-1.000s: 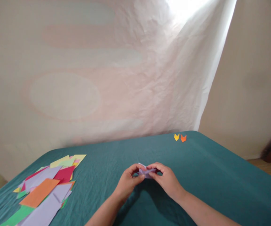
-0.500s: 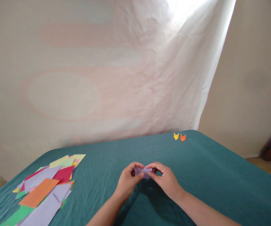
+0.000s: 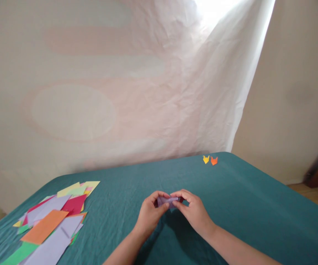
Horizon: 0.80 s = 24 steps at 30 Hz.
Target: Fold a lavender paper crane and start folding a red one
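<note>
A small folded piece of purple paper (image 3: 164,201) is held up over the table between both hands. My left hand (image 3: 151,211) pinches its left end, thumb in front and fingers behind along the top edge. At the other end, my right hand (image 3: 193,209) grips the paper between thumb and fingertips. The fingertips of the two hands nearly meet above the paper's middle. Parts of the folds are hidden behind the fingers.
On the left of the green tablecloth (image 3: 120,217) lies a loose pile of coloured paper sheets (image 3: 45,224). A yellow folded paper figure (image 3: 206,159) and an orange one (image 3: 214,161) sit near the far right edge. A pale sheet (image 3: 148,92) hangs behind the table.
The purple paper looks slightly more tilted or bent between the fingers, showing less of its front. Both hands keep almost the same place and grip.
</note>
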{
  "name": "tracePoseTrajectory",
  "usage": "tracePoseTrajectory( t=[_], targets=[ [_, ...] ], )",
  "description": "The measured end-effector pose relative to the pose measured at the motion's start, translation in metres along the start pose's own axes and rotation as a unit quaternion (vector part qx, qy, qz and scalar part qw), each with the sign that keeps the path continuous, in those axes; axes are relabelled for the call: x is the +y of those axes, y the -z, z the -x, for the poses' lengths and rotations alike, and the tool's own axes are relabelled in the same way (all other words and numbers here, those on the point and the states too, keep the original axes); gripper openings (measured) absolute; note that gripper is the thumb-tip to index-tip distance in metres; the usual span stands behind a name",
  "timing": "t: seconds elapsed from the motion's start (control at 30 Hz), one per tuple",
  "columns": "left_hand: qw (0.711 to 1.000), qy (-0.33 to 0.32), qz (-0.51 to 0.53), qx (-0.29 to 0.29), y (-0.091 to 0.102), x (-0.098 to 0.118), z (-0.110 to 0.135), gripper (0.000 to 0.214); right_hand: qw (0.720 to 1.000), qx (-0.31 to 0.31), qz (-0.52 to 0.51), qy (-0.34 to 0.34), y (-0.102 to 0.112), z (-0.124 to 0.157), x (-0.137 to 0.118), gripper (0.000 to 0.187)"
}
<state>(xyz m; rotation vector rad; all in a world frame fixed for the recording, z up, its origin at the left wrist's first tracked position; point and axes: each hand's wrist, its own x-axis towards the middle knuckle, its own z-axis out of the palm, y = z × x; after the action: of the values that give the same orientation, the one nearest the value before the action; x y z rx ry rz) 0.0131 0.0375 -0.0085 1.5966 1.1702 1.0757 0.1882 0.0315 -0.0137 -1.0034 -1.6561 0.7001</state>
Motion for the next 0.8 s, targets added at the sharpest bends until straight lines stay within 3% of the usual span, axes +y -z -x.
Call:
tracePoseTrajectory(
  t=[0.8],
  targets=[
    [1.0,-0.001,-0.025,0.005,0.0021,0.0061,0.0007,0.016,0.999,0.01,0.033,0.016,0.0014,-0.0007,0.0028,0.009]
  ],
)
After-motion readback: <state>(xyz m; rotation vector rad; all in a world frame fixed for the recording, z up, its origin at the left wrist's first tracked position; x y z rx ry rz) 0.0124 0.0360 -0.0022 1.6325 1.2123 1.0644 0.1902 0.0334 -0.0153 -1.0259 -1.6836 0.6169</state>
